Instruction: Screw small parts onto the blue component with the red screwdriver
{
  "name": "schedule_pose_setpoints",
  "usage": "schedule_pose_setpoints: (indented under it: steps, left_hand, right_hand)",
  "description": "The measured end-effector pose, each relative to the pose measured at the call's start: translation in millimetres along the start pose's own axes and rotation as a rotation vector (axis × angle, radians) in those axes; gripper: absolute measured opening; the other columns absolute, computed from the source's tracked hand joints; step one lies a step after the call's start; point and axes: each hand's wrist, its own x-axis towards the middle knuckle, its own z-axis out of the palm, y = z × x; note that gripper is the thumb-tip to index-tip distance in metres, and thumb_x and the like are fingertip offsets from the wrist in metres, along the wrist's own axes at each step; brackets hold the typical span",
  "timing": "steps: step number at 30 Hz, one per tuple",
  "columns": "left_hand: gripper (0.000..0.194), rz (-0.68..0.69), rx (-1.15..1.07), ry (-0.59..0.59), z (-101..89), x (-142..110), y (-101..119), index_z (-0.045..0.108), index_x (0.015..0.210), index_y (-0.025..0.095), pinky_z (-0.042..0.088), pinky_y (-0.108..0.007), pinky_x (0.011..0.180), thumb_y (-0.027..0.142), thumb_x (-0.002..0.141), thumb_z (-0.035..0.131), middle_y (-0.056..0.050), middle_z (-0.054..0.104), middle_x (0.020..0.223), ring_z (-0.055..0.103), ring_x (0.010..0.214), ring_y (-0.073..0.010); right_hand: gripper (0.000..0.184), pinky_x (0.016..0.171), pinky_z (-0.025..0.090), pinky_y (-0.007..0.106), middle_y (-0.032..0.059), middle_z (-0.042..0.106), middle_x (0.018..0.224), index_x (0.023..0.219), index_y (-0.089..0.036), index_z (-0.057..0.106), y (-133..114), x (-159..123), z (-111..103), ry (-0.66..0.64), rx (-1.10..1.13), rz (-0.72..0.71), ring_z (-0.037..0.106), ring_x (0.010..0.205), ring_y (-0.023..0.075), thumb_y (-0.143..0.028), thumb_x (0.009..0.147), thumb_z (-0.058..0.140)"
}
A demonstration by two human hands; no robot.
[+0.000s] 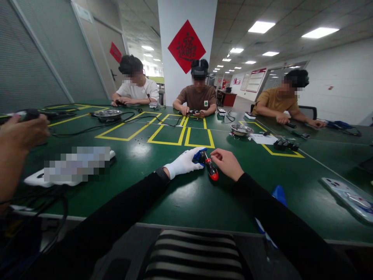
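Note:
My left hand [184, 163], in a white glove, rests on the green table [180, 198] and pinches a small blue and black part [199, 156]. My bare right hand [226, 163] grips a screwdriver [211, 170] with a red and black handle, its tip pointing at the blue part. Both hands meet near the table's middle, just in front of the yellow taped rectangles [180, 132]. Both my sleeves are black.
Three people sit at the far side handling small parts. Another person's hand [17, 136] holds something at the far left. Metal bowls [240, 129] [107, 114], black cables, a white device [70, 167], a phone [348, 196] and a blue object [279, 193] lie on the table.

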Motion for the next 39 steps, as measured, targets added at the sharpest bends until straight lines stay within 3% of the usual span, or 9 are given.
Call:
schedule_pose_setpoints:
  steps: [4, 7, 13, 19, 24, 28, 32, 36, 39]
  left_hand:
    - [0.070, -0.001, 0.012, 0.020, 4.0, -1.6, 1.2, 0.043, 0.136, 0.017, 0.040, -0.040, 0.105, 0.031, 0.072, 0.068, -0.011, 0.055, 0.132, 0.053, 0.120, -0.0273]
    - [0.077, 0.023, 0.058, 0.070, 7.2, -3.4, 3.8, 0.037, 0.141, 0.017, 0.035, -0.042, 0.109, 0.043, 0.074, 0.066, -0.013, 0.048, 0.138, 0.045, 0.128, -0.0292]
    - [0.097, -0.005, 0.185, 0.118, 9.2, -4.3, 4.1, 0.026, 0.146, 0.016, 0.029, -0.047, 0.112, 0.054, 0.067, 0.069, -0.016, 0.035, 0.147, 0.034, 0.135, -0.0337]
    - [0.105, 0.052, 0.283, 0.098, 9.5, -1.8, 0.0, 0.025, 0.146, 0.012, 0.025, -0.046, 0.114, 0.056, 0.063, 0.072, -0.019, 0.031, 0.149, 0.029, 0.138, -0.0336]
    - [0.113, 0.083, 0.369, 0.124, 11.1, -0.4, -1.1, 0.020, 0.147, 0.012, 0.020, -0.047, 0.115, 0.051, 0.059, 0.078, -0.021, 0.022, 0.152, 0.019, 0.142, -0.0342]
    - [0.110, 0.099, 0.383, 0.114, 13.8, -0.7, -1.6, 0.020, 0.147, 0.012, 0.020, -0.047, 0.115, 0.049, 0.060, 0.078, -0.021, 0.022, 0.152, 0.020, 0.141, -0.0342]
    - [0.100, 0.079, 0.346, 0.118, 15.1, -1.2, -1.6, 0.026, 0.145, 0.016, 0.027, -0.046, 0.112, 0.053, 0.065, 0.073, -0.018, 0.035, 0.147, 0.033, 0.136, -0.0329]
    - [0.093, 0.036, 0.282, 0.124, 12.7, -1.9, 2.5, 0.028, 0.145, 0.018, 0.037, -0.042, 0.106, 0.052, 0.069, 0.070, -0.015, 0.048, 0.139, 0.046, 0.127, -0.0302]
    - [0.086, -0.004, 0.247, 0.118, 10.9, -2.5, 7.0, 0.030, 0.145, 0.022, 0.040, -0.041, 0.103, 0.048, 0.072, 0.069, -0.011, 0.051, 0.137, 0.049, 0.124, -0.0290]
  right_hand:
    - [0.026, 0.064, 0.044, 0.026, 0.0048, 0.063, 0.092, 0.103, -0.016, 0.059, 4.6, 1.7, 8.8, -0.044, 0.101, 0.096, 0.055, 0.066, 0.0121, -0.029, 0.080, 0.056]
    - [0.029, 0.065, 0.043, 0.026, 0.0067, 0.061, 0.100, 0.103, -0.016, 0.058, 2.8, 1.4, 12.0, -0.053, 0.088, 0.117, 0.055, 0.068, 0.0122, -0.032, 0.080, 0.057]
    - [0.039, 0.057, 0.034, 0.026, 0.0035, 0.064, 0.079, 0.106, -0.020, 0.056, -4.8, -4.9, 5.6, -0.208, -0.130, 0.253, 0.057, 0.068, 0.0169, -0.050, 0.080, 0.055]
    - [0.040, 0.056, 0.031, 0.025, 0.0054, 0.067, 0.087, 0.103, -0.022, 0.057, -11.3, -7.3, 2.4, -0.258, -0.208, 0.291, 0.060, 0.073, 0.0188, -0.054, 0.078, 0.054]
    - [0.038, 0.056, 0.032, 0.026, 0.0061, 0.068, 0.084, 0.088, -0.020, 0.059, -19.1, -8.7, 1.9, -0.239, -0.291, 0.352, 0.062, 0.074, 0.0208, -0.056, 0.077, 0.051]
    - [0.037, 0.055, 0.033, 0.027, 0.0080, 0.067, 0.077, 0.066, -0.019, 0.057, -19.8, -7.6, 2.9, -0.320, -0.304, 0.389, 0.062, 0.073, 0.0220, -0.053, 0.077, 0.051]
    - [0.031, 0.057, 0.037, 0.027, 0.0097, 0.063, 0.068, 0.056, -0.018, 0.050, -8.8, -4.4, 5.7, -0.172, -0.056, 0.468, 0.062, 0.072, 0.0221, -0.042, 0.074, 0.059]
    - [0.022, 0.050, 0.042, 0.025, 0.0056, 0.061, 0.068, 0.076, -0.019, 0.047, -0.3, 0.0, 6.8, -0.019, 0.184, 0.494, 0.059, 0.057, 0.0154, -0.039, 0.083, 0.053]
    - [0.022, 0.037, 0.040, 0.019, 0.0004, 0.060, 0.071, 0.086, -0.022, 0.044, -1.7, 5.1, 4.2, 0.136, 0.657, 0.477, 0.053, 0.046, 0.0093, -0.041, 0.085, 0.054]
